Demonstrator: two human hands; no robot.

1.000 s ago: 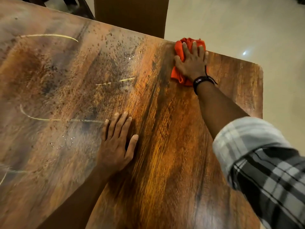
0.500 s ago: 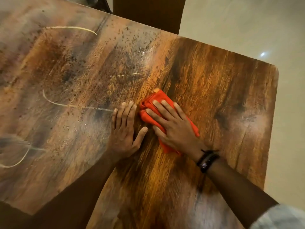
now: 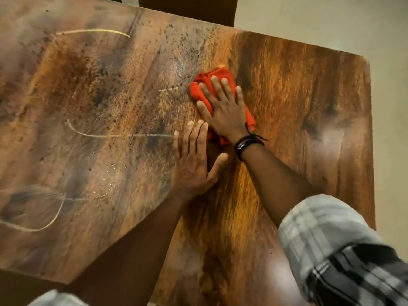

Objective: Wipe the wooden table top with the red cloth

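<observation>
1. Head view: the right hand (image 3: 223, 109) lies flat with straight fingers, pressing the red cloth (image 3: 197, 90) on the wooden table top (image 3: 298, 107). The left hand (image 3: 194, 164) rests flat just beside it.
2. The cloth might bump that hand and bunch up, missing the dark specks (image 3: 183, 38).

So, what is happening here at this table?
A person is wiping the wooden table top with a red cloth. The right hand presses flat on the cloth near the middle of the table. The left hand rests flat on the wood just beside it. Dark specks and pale streaks cover the left part, not yet wiped.
</observation>
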